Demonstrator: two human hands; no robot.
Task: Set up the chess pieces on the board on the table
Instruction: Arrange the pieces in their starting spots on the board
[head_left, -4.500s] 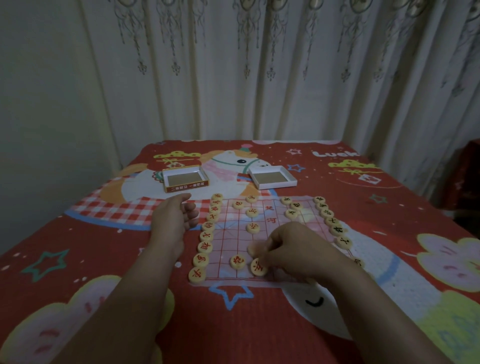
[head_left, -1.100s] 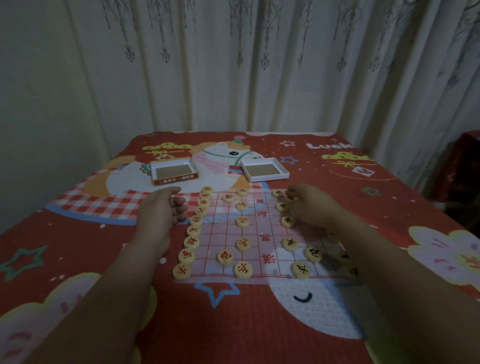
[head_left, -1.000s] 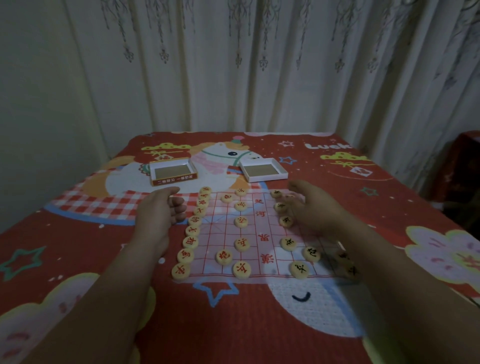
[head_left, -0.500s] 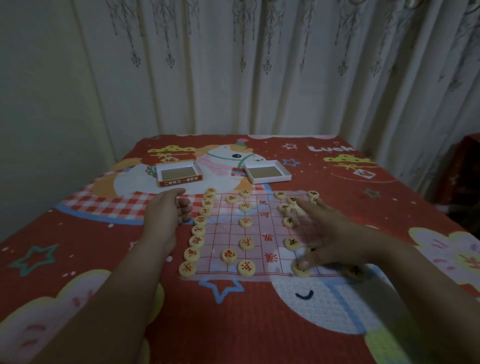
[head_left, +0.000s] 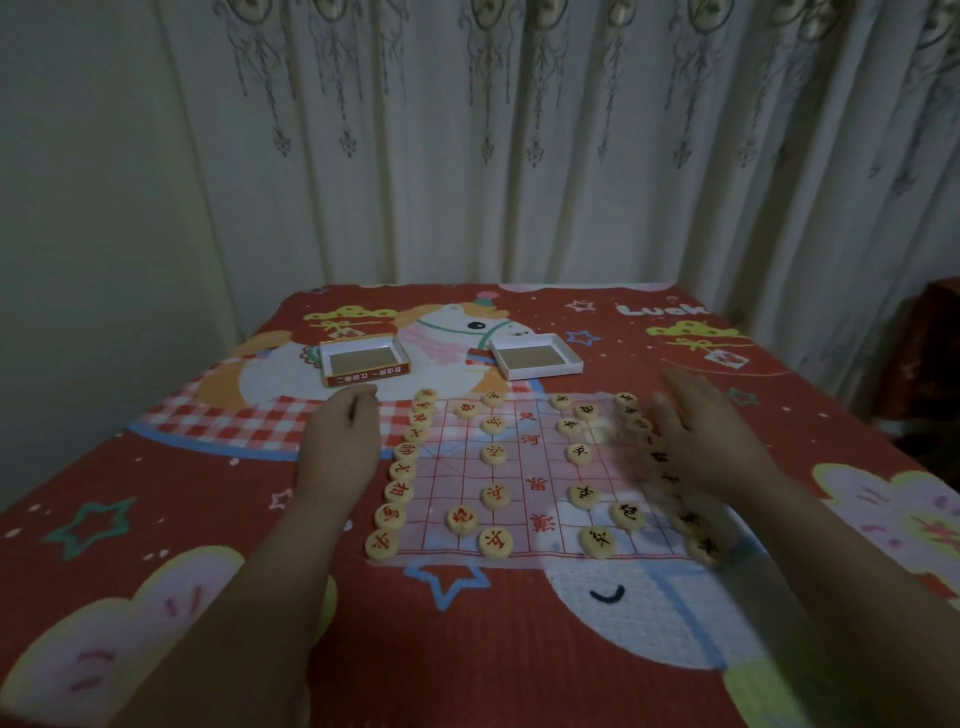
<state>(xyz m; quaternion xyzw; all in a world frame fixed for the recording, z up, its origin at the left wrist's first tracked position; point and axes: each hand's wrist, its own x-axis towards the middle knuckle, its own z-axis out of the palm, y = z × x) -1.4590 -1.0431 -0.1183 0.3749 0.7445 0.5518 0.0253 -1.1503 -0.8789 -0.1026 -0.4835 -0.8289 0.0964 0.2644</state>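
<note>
A thin paper chess board (head_left: 530, 514) with a red grid lies on the red cloth. Round cream pieces with red characters (head_left: 399, 491) line its left edge, and several more stand inside the grid. Pieces with black characters (head_left: 626, 514) stand on the right half and along the right edge. My left hand (head_left: 340, 441) rests on the cloth just left of the red row, fingers loosely curled, holding nothing. My right hand (head_left: 701, 441), blurred, hovers with straight fingers over the right edge row and hides part of it.
Two shallow open box halves stand behind the board: one with a red side (head_left: 363, 359), one white (head_left: 536, 356). The table wears a red cartoon cloth (head_left: 519, 649). Curtains hang behind, and a dark red object (head_left: 930, 353) stands at far right.
My right hand has pulled back from the board's near right pieces and lifted over the right edge row. The left hand has stayed put. The camera has shifted slightly.
</note>
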